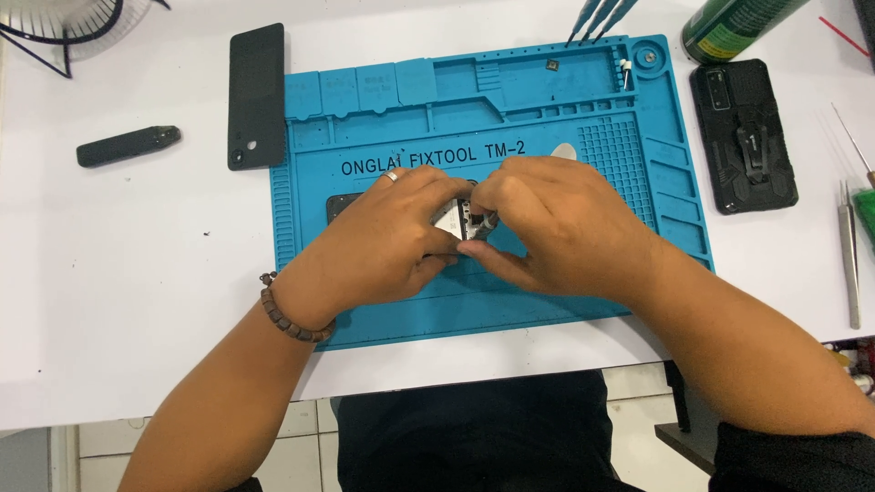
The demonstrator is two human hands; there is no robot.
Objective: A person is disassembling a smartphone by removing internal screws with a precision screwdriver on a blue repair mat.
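Resting on the blue mat (547, 301), an opened phone (453, 219) is pinned under the left hand (383, 241), fingers closed around its edges. A thin tool (483, 221) is pinched narrowly in the right hand (556, 232). The phone's exposed parts look light, stiff and fragile; holding is judged safest by the frame edges. Farther off, a black case (743, 137) and a back cover (255, 96) are laid.

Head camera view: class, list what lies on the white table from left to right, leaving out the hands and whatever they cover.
Small black stick-shaped device → black phone back cover → blue repair mat → green can → black rugged phone case → metal tweezers.
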